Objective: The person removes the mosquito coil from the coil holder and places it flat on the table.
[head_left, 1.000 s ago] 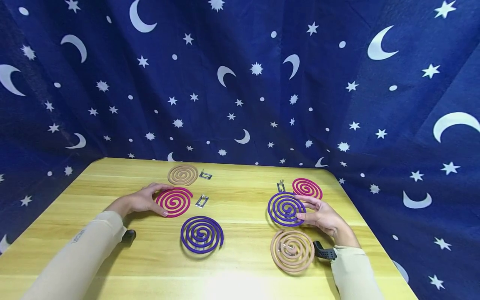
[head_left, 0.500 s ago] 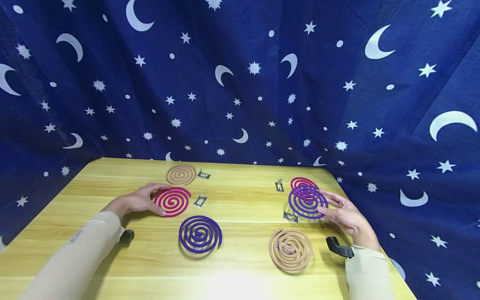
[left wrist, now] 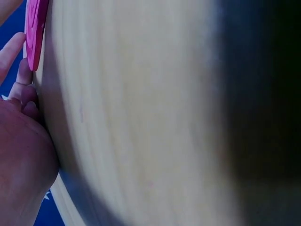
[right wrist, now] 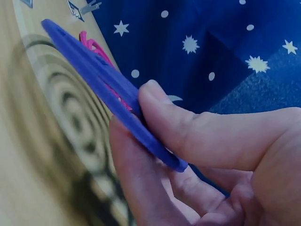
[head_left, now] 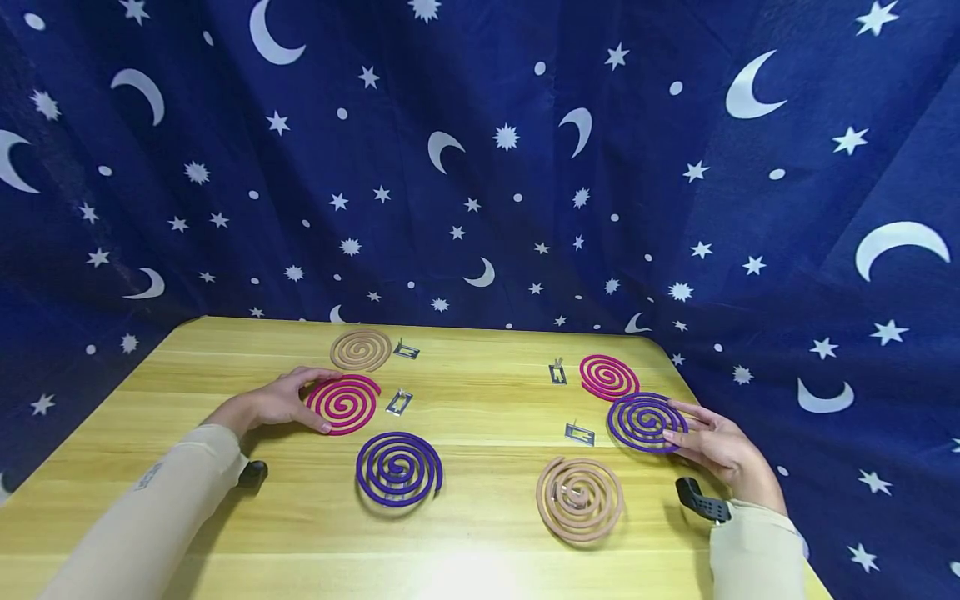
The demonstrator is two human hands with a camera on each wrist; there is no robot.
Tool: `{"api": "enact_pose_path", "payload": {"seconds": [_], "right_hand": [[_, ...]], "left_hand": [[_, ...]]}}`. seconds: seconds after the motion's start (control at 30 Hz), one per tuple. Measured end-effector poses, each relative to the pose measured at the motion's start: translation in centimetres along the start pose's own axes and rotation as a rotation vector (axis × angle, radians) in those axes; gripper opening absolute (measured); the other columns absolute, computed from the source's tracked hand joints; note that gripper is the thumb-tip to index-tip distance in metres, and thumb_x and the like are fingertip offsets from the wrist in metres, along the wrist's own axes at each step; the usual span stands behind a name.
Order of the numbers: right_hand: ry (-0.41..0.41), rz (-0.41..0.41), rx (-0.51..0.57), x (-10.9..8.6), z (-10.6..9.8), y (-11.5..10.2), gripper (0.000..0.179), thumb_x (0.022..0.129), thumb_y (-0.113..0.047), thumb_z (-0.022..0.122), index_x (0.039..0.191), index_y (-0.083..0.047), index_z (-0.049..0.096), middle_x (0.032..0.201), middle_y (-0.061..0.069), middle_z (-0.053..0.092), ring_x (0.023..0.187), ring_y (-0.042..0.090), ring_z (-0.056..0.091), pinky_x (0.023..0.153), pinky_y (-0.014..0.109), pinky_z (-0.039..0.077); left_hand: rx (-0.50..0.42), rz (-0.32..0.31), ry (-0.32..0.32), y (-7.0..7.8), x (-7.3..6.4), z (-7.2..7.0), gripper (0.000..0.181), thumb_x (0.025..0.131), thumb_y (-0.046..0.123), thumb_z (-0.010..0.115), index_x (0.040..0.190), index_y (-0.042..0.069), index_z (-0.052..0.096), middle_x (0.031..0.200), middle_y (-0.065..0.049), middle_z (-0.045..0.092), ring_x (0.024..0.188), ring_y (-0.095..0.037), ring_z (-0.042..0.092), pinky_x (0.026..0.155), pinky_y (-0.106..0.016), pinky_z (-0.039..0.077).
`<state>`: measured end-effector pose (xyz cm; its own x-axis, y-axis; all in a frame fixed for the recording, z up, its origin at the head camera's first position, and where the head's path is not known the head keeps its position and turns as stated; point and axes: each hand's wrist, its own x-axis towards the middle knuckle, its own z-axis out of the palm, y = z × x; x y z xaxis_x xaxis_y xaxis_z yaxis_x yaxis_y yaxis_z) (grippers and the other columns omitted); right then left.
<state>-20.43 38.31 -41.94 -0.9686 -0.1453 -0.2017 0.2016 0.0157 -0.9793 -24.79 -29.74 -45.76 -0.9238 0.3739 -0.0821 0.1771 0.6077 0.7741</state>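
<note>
Between thumb and fingers, my right hand (head_left: pixel 723 450) pinches the edge of a purple mosquito coil (right wrist: pixel 99 80). The right wrist view has this coil above the table, its spiral shadow falling on the wood. At the left, my left hand (head_left: pixel 281 402) holds a pink mosquito coil (head_left: pixel 342 404) by its edge, thumb at the near side and fingers at the far side. Just beyond the right-hand coil lies another pink coil (head_left: pixel 609 377). A metal coil stand (head_left: pixel 580 433) lies left of the purple coil.
A second purple coil (head_left: pixel 399 468) and a tan coil (head_left: pixel 579 500) sit over stands near the front. Another tan coil (head_left: pixel 362 350) lies at the back left. Further metal stands (head_left: pixel 399 402) lie on the wooden table (head_left: pixel 480 375), backed by a starry blue cloth (head_left: pixel 480 167).
My right hand has lifted the purple coil off its stand and carried it right, then lower, baring the stand. The left hand stays on the pink coil.
</note>
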Motion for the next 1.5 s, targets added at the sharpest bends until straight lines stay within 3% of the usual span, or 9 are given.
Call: {"api": "enact_pose_path", "payload": {"seconds": [0.17, 0.3, 0.5, 0.63, 0.77, 0.87, 1.07, 1.23, 1.5], "right_hand": [[-0.001, 0.052, -0.058, 0.0, -0.3, 0.3, 0.061, 0.091, 0.011, 0.065, 0.146, 0.011, 0.037, 0.104, 0.006, 0.069, 0.090, 0.016, 0.069, 0.081, 0.033, 0.059], [0.071, 0.095, -0.192, 0.2, 0.1, 0.1, 0.075, 0.090, 0.007, 0.069, 0.149, 0.016, 0.023, 0.099, 0.005, 0.068, 0.084, 0.015, 0.068, 0.078, 0.033, 0.060], [0.118, 0.106, -0.365, 0.7, 0.5, 0.3, 0.076, 0.087, 0.002, 0.075, 0.147, 0.016, 0.030, 0.096, 0.005, 0.066, 0.078, 0.012, 0.064, 0.070, 0.029, 0.058], [0.146, 0.071, -0.490, 1.0, 0.8, 0.3, 0.076, 0.083, -0.003, 0.080, 0.142, 0.019, 0.037, 0.106, 0.016, 0.064, 0.076, 0.012, 0.062, 0.067, 0.028, 0.057], [0.207, 0.070, -0.640, 1.6, 1.5, 0.1, 0.079, 0.081, -0.011, 0.084, 0.140, 0.018, 0.041, 0.119, 0.032, 0.056, 0.085, 0.021, 0.059, 0.066, 0.027, 0.054], [0.233, 0.084, -0.700, 1.9, 1.9, 0.0, 0.079, 0.080, -0.012, 0.084, 0.139, 0.018, 0.041, 0.119, 0.034, 0.054, 0.092, 0.027, 0.056, 0.066, 0.026, 0.051], [0.240, 0.094, -0.741, 2.4, 2.1, 0.2, 0.079, 0.081, -0.015, 0.083, 0.139, 0.019, 0.040, 0.121, 0.035, 0.052, 0.104, 0.037, 0.053, 0.076, 0.028, 0.049], [0.216, 0.116, -0.742, 2.4, 2.3, 0.2, 0.082, 0.085, -0.024, 0.081, 0.143, 0.016, 0.038, 0.134, 0.041, 0.042, 0.120, 0.047, 0.044, 0.101, 0.048, 0.042], [0.137, 0.050, -0.747, 1.8, 2.1, 0.6, 0.098, 0.083, -0.030, 0.084, 0.149, 0.014, 0.028, 0.136, 0.041, 0.042, 0.117, 0.042, 0.049, 0.096, 0.042, 0.043]], "left_hand": [[-0.017, -0.024, -0.006, 0.5, -0.2, -0.1, 0.095, 0.070, 0.030, 0.094, 0.149, 0.007, 0.046, 0.144, -0.026, 0.035, 0.131, -0.049, 0.031, 0.109, -0.069, 0.024], [-0.028, -0.060, -0.007, 0.5, -0.1, -0.3, 0.097, 0.069, 0.029, 0.095, 0.150, 0.007, 0.045, 0.147, -0.025, 0.034, 0.134, -0.049, 0.030, 0.110, -0.069, 0.022], [-0.019, -0.061, -0.001, 0.3, -0.2, -0.3, 0.098, 0.069, 0.033, 0.094, 0.150, 0.008, 0.045, 0.146, -0.025, 0.034, 0.134, -0.050, 0.028, 0.109, -0.071, 0.021], [-0.012, -0.054, 0.005, 0.2, -0.3, -0.4, 0.098, 0.068, 0.034, 0.094, 0.149, 0.007, 0.045, 0.145, -0.026, 0.034, 0.134, -0.051, 0.027, 0.109, -0.071, 0.021], [-0.025, -0.069, 0.014, 0.1, -0.3, -0.4, 0.099, 0.066, 0.033, 0.096, 0.149, 0.008, 0.046, 0.146, -0.025, 0.034, 0.136, -0.050, 0.026, 0.111, -0.068, 0.021], [-0.031, -0.076, 0.016, 0.2, -0.3, -0.3, 0.099, 0.066, 0.030, 0.096, 0.149, 0.008, 0.046, 0.146, -0.024, 0.034, 0.136, -0.049, 0.027, 0.112, -0.067, 0.022], [-0.023, -0.077, 0.016, 0.1, -0.3, -0.4, 0.099, 0.067, 0.030, 0.096, 0.149, 0.008, 0.046, 0.146, -0.025, 0.034, 0.134, -0.049, 0.029, 0.111, -0.067, 0.024], [-0.031, -0.051, 0.017, -0.1, -0.4, -0.4, 0.096, 0.068, 0.033, 0.095, 0.148, 0.009, 0.047, 0.145, -0.026, 0.032, 0.133, -0.050, 0.028, 0.109, -0.069, 0.023], [-0.084, -0.040, 0.011, -0.2, -0.1, -0.3, 0.089, 0.072, 0.033, 0.092, 0.148, 0.015, 0.050, 0.148, -0.026, 0.028, 0.132, -0.050, 0.029, 0.109, -0.067, 0.024]]}}
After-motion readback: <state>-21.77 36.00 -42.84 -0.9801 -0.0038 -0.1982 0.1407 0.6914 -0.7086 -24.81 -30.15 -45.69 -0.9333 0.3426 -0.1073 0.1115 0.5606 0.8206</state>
